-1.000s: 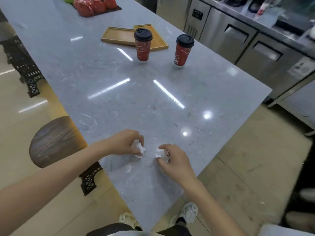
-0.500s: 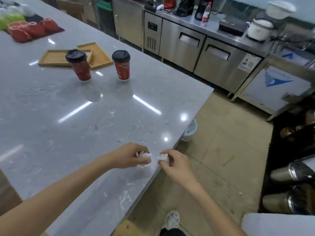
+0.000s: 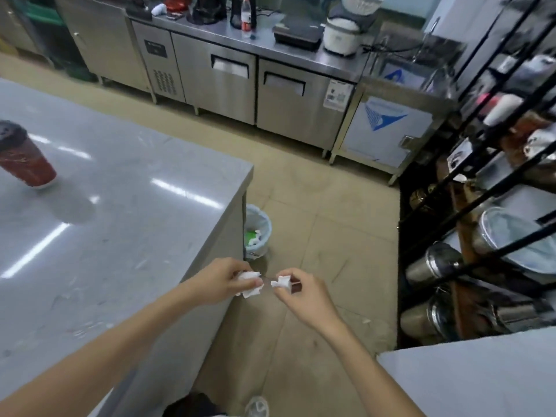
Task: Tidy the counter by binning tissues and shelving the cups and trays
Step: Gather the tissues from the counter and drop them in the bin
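Note:
My left hand (image 3: pixel 221 281) grips a crumpled white tissue (image 3: pixel 250 284) just past the grey counter's (image 3: pixel 126 224) right edge. My right hand (image 3: pixel 304 293) pinches a smaller white tissue (image 3: pixel 281 281) beside it, over the floor. The two tissues are a short gap apart. A small bin (image 3: pixel 261 233) with a pale liner stands on the floor against the counter's corner, beyond both hands, with green and white rubbish inside. One red paper cup (image 3: pixel 25 162) with a black lid stands on the counter at the far left.
Steel fridge cabinets (image 3: pixel 255 85) line the back wall, with a rice cooker (image 3: pixel 346 34) and bottles on top. A black wire rack (image 3: pixel 481 206) holding steel canisters and jars stands at the right. Tiled floor lies between counter and rack. A pale surface (image 3: pixel 469 380) fills the lower right corner.
Both hands lifted the tissues off the counter and carried them right, past its edge. The view swung right, so the trays and second cup left the frame and the bin appeared.

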